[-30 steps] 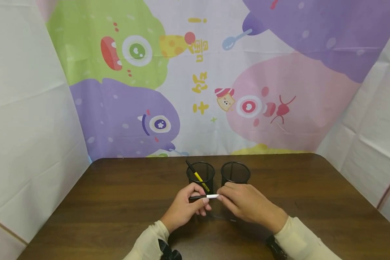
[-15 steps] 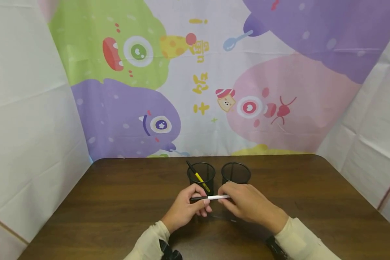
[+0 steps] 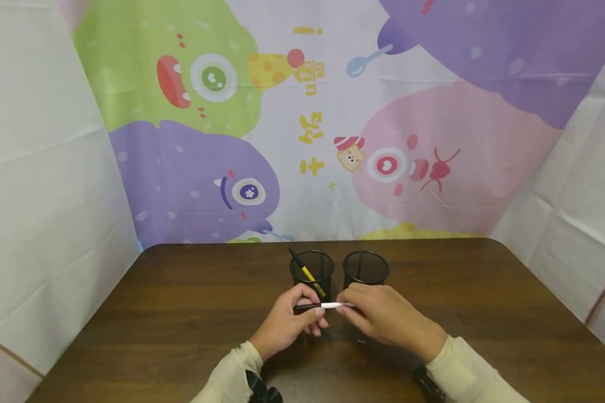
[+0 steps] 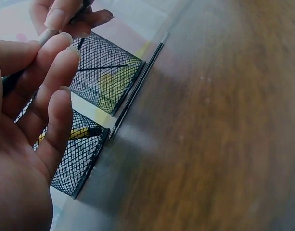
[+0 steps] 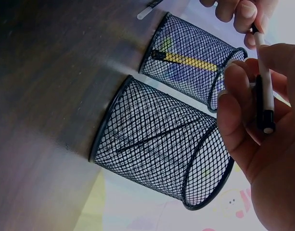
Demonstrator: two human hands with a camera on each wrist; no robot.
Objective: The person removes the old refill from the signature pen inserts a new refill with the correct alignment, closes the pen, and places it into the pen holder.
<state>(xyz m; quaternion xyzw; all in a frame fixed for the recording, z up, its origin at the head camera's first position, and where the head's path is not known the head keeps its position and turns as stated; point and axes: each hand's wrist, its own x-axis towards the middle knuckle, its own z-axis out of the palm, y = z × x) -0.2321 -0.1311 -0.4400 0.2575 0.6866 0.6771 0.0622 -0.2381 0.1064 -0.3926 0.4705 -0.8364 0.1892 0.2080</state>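
A pen with a white barrel [image 3: 329, 305] and a black front part lies level between the hands, in front of two black mesh pen cups. My left hand [image 3: 286, 319] pinches the black part between thumb and fingers. At the other end, my right hand [image 3: 385, 313] holds the white barrel; the right wrist view shows the pen's black clip and end [image 5: 267, 120] by the palm. On the table, close to the bases of the cups, lies a thin dark pen refill [image 4: 137, 91] with a pale end.
The left mesh cup [image 3: 296, 280] holds a leaning yellow and black marker [image 3: 307, 273]. The right mesh cup [image 3: 365, 253] stands beside it. Both are on a brown wooden table [image 3: 191, 313], with a cartoon-printed cloth [image 3: 312, 212] behind and white cloth at both sides.
My right fingers slid right along the white barrel, baring more of it, then came back slightly left. My left hand keeps its hold on the black part; cups and marker are unmoved.
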